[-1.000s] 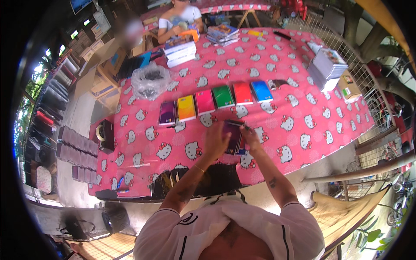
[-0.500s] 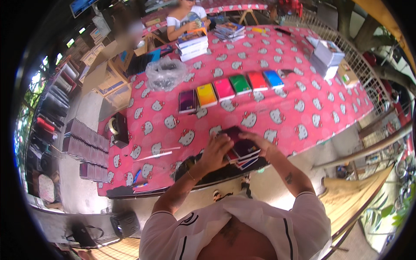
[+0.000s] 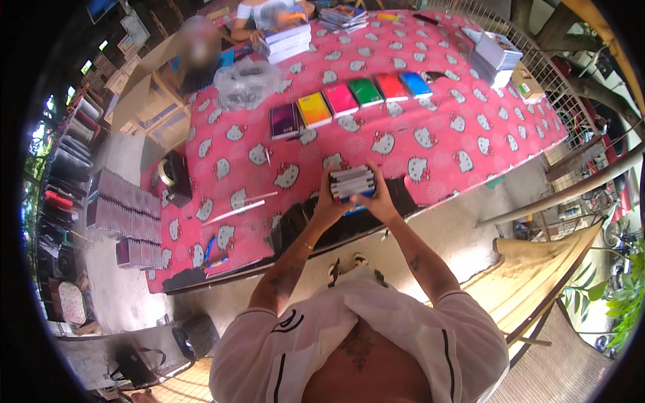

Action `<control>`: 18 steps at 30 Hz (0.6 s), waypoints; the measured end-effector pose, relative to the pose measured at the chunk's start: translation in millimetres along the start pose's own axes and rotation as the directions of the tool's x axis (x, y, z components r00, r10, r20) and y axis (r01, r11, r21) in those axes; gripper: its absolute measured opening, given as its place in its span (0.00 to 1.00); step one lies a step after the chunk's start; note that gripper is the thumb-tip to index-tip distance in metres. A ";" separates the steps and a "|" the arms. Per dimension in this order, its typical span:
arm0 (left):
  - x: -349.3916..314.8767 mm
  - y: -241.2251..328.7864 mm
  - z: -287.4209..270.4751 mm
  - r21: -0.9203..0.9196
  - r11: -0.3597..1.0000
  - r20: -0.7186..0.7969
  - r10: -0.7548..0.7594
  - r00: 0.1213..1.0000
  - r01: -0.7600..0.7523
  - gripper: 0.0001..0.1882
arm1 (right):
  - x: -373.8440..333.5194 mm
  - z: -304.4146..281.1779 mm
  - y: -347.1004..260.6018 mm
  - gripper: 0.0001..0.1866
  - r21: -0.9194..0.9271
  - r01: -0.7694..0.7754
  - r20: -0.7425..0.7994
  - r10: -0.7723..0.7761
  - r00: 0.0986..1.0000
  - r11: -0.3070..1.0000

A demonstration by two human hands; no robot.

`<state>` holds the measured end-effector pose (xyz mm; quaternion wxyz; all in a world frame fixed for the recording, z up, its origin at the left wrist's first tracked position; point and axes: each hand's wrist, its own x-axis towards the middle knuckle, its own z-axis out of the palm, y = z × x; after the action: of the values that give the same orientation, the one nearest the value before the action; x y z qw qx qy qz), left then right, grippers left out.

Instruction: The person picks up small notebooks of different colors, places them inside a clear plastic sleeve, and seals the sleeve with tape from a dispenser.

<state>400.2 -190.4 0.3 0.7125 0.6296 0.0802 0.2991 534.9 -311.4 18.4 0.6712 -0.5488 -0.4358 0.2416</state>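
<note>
Pink-covered table [image 3: 440, 176]; left hand [image 3: 325, 203] and right hand [image 3: 383, 203] grip a notebook stack [image 3: 351, 181] between them, page edges showing; six notebooks [image 3: 340, 99] lie beyond in a row

A stack of notebooks [image 3: 352, 181], pale page edges turned upward, is held between left fingers [image 3: 326, 184] and right fingers [image 3: 377, 181].

On my remote feed, the left hand [image 3: 327, 201] and right hand [image 3: 380, 200] partly hide a notebook stack [image 3: 352, 180]; a co-worker [image 3: 252, 12] is cropped above the shoulders, another figure [image 3: 199, 46] blurred.
</note>
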 end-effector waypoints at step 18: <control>-0.9 -28.7 -7.1 0.229 0.961 -0.008 -0.157 0.988 0.155 0.55 | 7.8 -10.5 15.2 0.49 0.126 -0.007 0.081 -0.003 0.997 0.992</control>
<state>405.3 -185.6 -28.4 0.6568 0.7008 0.1599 0.2277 550.2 -306.4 6.4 0.6860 -0.4955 -0.4461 0.2915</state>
